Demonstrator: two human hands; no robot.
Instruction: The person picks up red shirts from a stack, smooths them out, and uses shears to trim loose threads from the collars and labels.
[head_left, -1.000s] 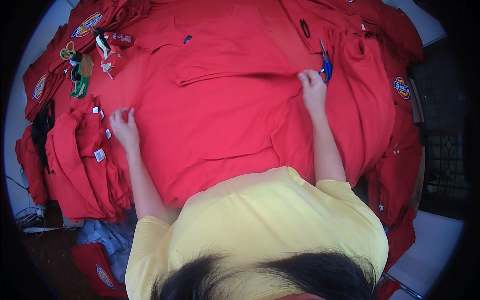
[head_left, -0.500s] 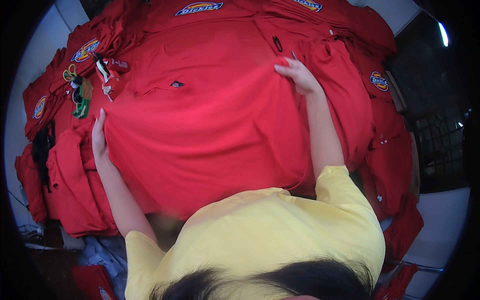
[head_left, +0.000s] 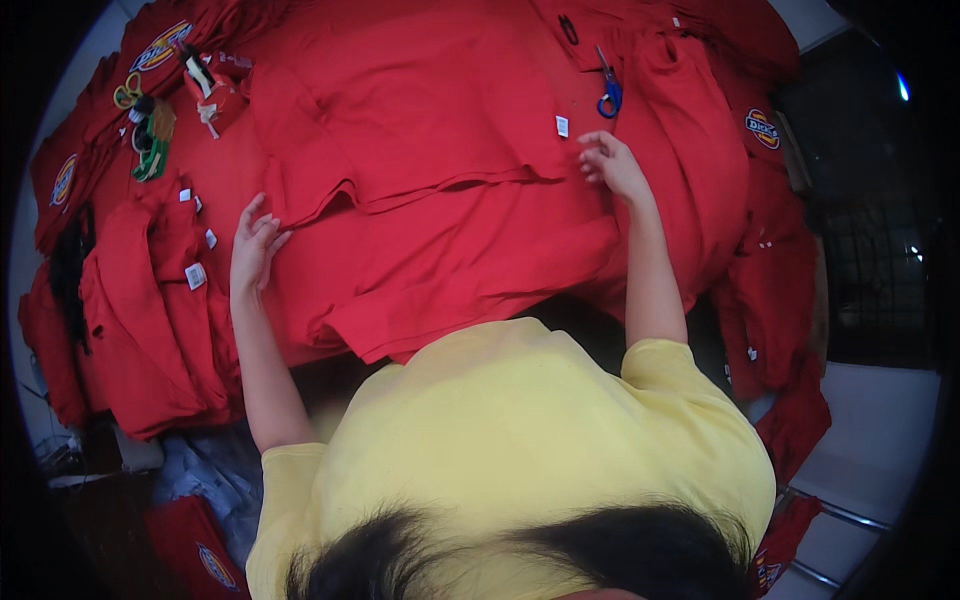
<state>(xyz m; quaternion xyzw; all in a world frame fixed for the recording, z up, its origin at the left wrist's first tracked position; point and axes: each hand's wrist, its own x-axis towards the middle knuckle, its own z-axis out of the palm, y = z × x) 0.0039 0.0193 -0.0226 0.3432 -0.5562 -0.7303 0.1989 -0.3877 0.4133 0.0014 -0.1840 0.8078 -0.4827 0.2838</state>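
A red shirt lies spread flat before me, its hem running across the middle with a small ripple at the left. At the hem's left corner is my left hand, fingers apart and slightly bent, touching or just beside the cloth. My right hand hovers by the hem's right end with loosely curled, separated fingers and nothing in them. A small white label lies just left of it. Nearer to me, another layer of red cloth droops over the front edge toward my body.
Blue-handled scissors and a small black tool lie beyond my right hand. At the far left sit a green tape dispenser, yellow-handled scissors and a red tool. Folded red garments are stacked on both sides.
Both hands have let go of the raised red cloth, which now lies flat with its hem showing. My left hand has moved right and slightly down. The blue-handled scissors are now fully visible.
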